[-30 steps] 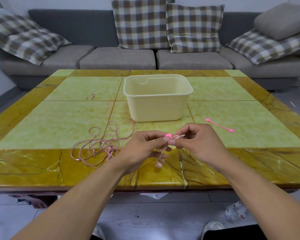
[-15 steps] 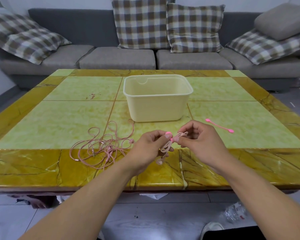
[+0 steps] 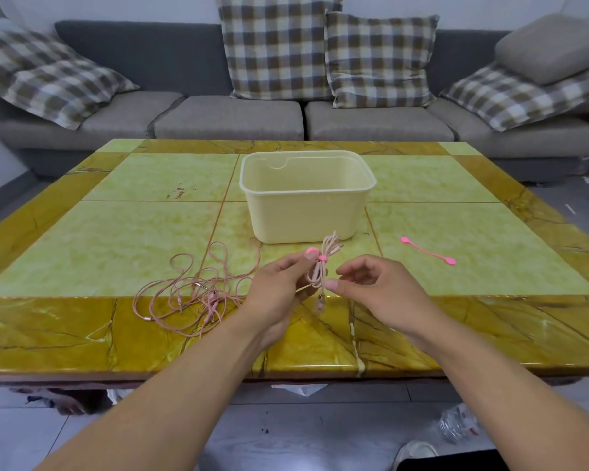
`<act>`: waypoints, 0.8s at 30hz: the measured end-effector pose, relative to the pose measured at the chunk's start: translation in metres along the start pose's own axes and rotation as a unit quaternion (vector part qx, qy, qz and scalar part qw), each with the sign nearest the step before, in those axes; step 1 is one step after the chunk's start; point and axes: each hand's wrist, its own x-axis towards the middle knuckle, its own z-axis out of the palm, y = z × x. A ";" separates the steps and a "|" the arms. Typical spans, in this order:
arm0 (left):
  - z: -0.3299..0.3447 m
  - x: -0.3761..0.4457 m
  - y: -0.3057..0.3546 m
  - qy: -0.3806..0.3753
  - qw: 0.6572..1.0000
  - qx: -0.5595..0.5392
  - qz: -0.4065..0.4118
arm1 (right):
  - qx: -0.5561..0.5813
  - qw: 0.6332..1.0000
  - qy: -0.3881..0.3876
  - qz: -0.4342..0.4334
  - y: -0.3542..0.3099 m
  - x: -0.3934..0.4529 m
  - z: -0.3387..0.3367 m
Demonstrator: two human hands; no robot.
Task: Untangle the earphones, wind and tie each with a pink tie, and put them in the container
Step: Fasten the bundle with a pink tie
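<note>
Hands meet above the near edge of the table, two of them. The left hand holds one wound bundle of earphones upright, its fingers curled around the lower coils and the thumb up by the pink tie that is wrapped around the bundle's middle. One earbud dangles from the bottom of the bundle, just above the tabletop. The right hand is just beside the bundle with loosely curled fingers, gripping nothing; its thumb tip comes close to the cord, but whether it touches cannot be told.

One loose tangle of earphones lies on the table to the left of the left hand, its loops spread across the green and yellow tiles. How many sets are in that tangle cannot be told.

One cream container stands near the middle of the table, beyond the hands, and nothing shows inside it. A second pink tie lies flat on the table to the right of the container, well apart from both hands.

Behind the table stands one grey sofa with four checked cushions and one plain grey cushion. One shoe shows at the bottom edge, on the floor.
</note>
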 end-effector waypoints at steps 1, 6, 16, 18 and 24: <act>0.000 -0.001 0.001 -0.008 1.000 -0.011 -0.004 | 0.010 1.000 -0.003 -0.004 -0.002 0.000 0.002; 0.002 -0.004 0.001 -0.022 0.999 -0.025 -0.016 | 0.011 0.999 0.005 -0.037 -0.009 0.000 0.006; -0.006 -0.001 0.012 -0.047 0.999 0.018 -0.018 | -0.087 0.992 0.010 -0.096 -0.003 0.006 0.008; -0.007 0.001 0.012 -0.027 0.999 0.025 -0.005 | -0.093 0.992 -0.004 -0.091 0.000 0.007 0.008; -0.011 0.002 0.013 -0.008 0.999 0.002 0.033 | 0.127 0.991 -0.014 -0.028 -0.004 0.007 0.006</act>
